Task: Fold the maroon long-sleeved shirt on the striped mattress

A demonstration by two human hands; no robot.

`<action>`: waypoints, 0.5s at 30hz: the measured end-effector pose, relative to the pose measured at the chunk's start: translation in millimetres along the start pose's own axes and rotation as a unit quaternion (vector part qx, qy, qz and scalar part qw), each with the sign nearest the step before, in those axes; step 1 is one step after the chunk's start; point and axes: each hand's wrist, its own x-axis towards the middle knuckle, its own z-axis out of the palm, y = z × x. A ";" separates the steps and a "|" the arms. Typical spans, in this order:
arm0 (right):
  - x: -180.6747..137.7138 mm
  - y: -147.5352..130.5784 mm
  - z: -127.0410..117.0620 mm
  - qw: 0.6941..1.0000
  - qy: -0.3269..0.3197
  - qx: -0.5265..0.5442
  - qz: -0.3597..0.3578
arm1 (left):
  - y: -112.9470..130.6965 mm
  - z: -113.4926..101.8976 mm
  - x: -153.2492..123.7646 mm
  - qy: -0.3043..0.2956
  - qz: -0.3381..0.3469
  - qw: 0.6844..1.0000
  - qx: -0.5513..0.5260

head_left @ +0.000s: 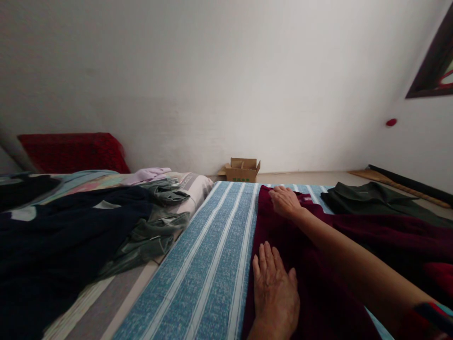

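Note:
A dark maroon garment point(311, 278) lies spread on a blue and white striped sheet point(208, 259). My left hand point(274, 290) rests flat on the garment's near left edge, fingers stretched out and together. Reaching across to the far end of the garment, my right hand point(286, 202) lies palm down with its fingers curled over the top edge beside a small label. Whether those fingers pinch the cloth is hard to tell.
A dark green shirt point(371, 200) lies folded at the far right. A heap of dark navy point(63, 236), grey-green point(155, 231) and pale clothes sits at the left, with a red pillow point(74, 152) behind. A small cardboard box point(242, 170) stands by the white wall.

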 end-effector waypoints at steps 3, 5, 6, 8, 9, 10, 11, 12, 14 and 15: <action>20.5 -10.8 23.8 0.997 -0.038 0.032 -0.062 | -0.7 2.3 -0.4 0.010 0.003 1.000 -0.004; 29.1 -9.5 42.8 0.996 -0.058 0.043 -0.058 | -1.4 4.9 -0.8 0.014 0.011 1.000 -0.007; 31.8 -7.1 51.2 0.995 -0.065 0.046 -0.052 | -1.7 6.0 -1.0 0.016 0.017 1.000 -0.007; 35.1 -1.2 63.4 0.995 -0.074 0.052 -0.045 | -2.2 7.6 -1.4 0.021 0.026 0.999 -0.009; 36.0 1.3 66.7 0.995 -0.076 0.054 -0.046 | -2.3 7.9 -1.5 0.022 0.029 0.999 -0.009; 36.7 3.1 68.3 0.994 -0.078 0.056 -0.048 | -2.5 8.0 -1.6 0.023 0.031 0.999 -0.010; 37.0 3.9 68.4 0.994 -0.078 0.056 -0.049 | -2.5 7.9 -1.6 0.023 0.032 0.999 -0.011; 37.1 3.9 67.6 0.994 -0.076 0.056 -0.051 | -2.6 7.7 -1.5 0.023 0.032 0.999 -0.011; 36.5 1.7 64.6 0.995 -0.065 0.053 -0.052 | -2.5 7.2 -1.4 0.021 0.031 0.999 -0.011; 36.0 0.0 63.2 0.996 -0.058 0.051 -0.054 | -2.4 7.0 -1.4 0.021 0.030 0.999 -0.010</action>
